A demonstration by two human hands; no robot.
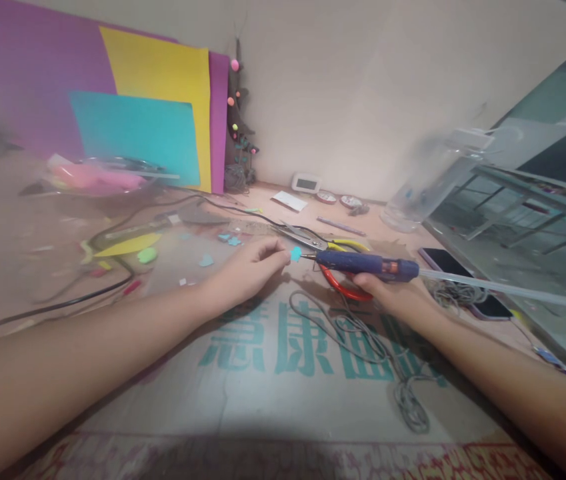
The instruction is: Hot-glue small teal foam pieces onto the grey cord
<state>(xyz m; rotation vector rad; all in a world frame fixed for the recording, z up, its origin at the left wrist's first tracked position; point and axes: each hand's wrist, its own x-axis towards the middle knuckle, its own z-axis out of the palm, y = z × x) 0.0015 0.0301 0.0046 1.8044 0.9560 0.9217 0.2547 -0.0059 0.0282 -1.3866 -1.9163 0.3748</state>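
Observation:
Between the fingertips of my left hand (257, 265) is a small turquoise piece (295, 253). My right hand (393, 293) holds a dark blue glue gun (350, 261), with a clear glue stick (493, 283) running out of its rear. The metal nozzle points left and is at the turquoise piece; whether they touch is unclear. Behind and under the glue gun lie pliers with yellow handles (350, 245) and a red-handled tool (337, 285). Grey cord (357, 333) lies in loops below my right hand. Turquoise scraps (206, 260) are scattered left of my left hand.
Purple, yellow and turquoise sheets (137, 133) lean at the back left. Before them is a clear-wrapped pink item (97, 179). A black cable (97, 290) crosses the left side. A clear bottle (427, 180) stands back right; phones (445, 261) lie near the right edge.

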